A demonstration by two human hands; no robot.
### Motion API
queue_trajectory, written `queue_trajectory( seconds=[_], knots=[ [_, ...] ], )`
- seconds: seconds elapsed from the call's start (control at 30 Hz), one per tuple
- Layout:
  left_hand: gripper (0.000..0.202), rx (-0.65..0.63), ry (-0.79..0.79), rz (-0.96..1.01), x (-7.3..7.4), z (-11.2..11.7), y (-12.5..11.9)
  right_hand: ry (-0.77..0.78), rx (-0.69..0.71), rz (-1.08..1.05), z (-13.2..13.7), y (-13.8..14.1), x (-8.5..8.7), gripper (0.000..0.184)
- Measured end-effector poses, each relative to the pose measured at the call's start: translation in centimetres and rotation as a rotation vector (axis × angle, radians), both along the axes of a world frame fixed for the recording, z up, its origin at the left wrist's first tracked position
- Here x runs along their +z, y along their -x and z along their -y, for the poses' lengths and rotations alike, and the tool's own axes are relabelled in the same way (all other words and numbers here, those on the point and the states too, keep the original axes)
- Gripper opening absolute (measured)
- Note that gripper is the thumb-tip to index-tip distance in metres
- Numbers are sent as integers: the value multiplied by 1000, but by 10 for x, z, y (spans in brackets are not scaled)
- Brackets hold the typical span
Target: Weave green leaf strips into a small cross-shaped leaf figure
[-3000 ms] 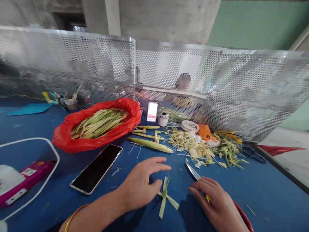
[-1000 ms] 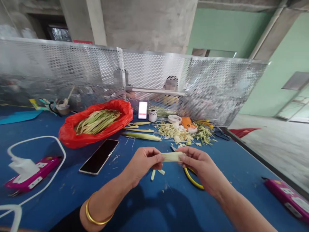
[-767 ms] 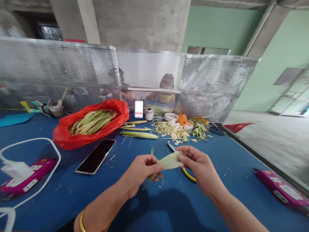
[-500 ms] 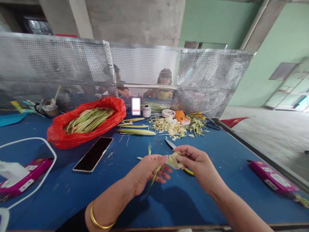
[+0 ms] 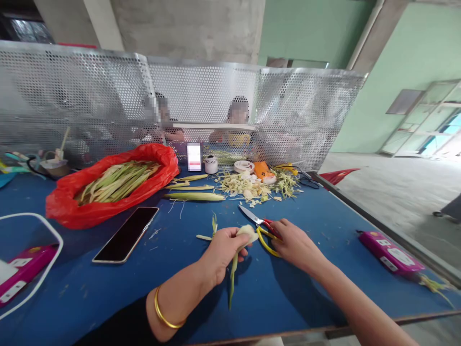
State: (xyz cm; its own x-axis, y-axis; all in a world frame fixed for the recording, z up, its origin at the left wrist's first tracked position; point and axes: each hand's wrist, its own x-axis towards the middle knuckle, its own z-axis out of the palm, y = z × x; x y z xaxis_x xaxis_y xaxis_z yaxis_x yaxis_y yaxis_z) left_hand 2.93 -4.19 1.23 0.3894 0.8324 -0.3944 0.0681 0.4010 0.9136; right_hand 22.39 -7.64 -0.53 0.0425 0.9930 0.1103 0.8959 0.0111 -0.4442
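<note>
My left hand (image 5: pixel 230 247) pinches a pale, husk-like plant piece (image 5: pixel 248 232) between thumb and fingers. A long green strip (image 5: pixel 232 283) hangs below that hand. To the right, my right hand (image 5: pixel 293 242) has its fingers closed on the handles of the scissors (image 5: pixel 257 220), which have red and yellow grips. Their blades point up and left over the blue table; whether they touch it I cannot tell. Just beyond my left hand lie thin green and pale scraps (image 5: pixel 205 237).
A red plastic bag (image 5: pixel 111 214) of long leaves stands left, with a phone (image 5: pixel 126 234) before it. Husk strips (image 5: pixel 196 196) and a trimmings pile (image 5: pixel 245 185) lie farther back. Purple power strips (image 5: pixel 391 252) are at both sides. Two people sit behind the perforated screen (image 5: pixel 201 91).
My right hand has let go of the pale piece, moved right and taken hold of the scissors. My left hand keeps the piece. The whole view has shifted slightly.
</note>
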Motion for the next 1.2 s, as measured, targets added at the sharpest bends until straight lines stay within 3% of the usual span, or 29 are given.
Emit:
queue_trajectory(
  seconds=[0.17,0.3,0.47,0.57,0.7,0.8,1.03,1.2],
  knots=[
    [8,40,9,-2,2,-6,-4,64,-7,112,-10,-1,-7,54],
    [5,15,-1,-7,22,-18,-5,111,1,49,-20,-6,-6,59],
    [6,7,-87,-27,63,-63,-3,183,-4,-188,-15,-18,-2,50],
    [6,48,-128,-64,75,-96,-7,191,16,-517,-5,-21,2,46],
    [11,72,-117,-124,68,-126,-19,245,90,-1382,2,-21,3,31],
    [15,62,-116,-139,60,-138,-27,345,132,-1652,3,-19,1,44],
    [19,20,-146,-153,52,-154,-35,376,174,-1696,-11,-11,9,48],
    [24,-48,-149,-183,35,-167,-40,384,160,-1631,-29,-6,14,46]
  ],
)
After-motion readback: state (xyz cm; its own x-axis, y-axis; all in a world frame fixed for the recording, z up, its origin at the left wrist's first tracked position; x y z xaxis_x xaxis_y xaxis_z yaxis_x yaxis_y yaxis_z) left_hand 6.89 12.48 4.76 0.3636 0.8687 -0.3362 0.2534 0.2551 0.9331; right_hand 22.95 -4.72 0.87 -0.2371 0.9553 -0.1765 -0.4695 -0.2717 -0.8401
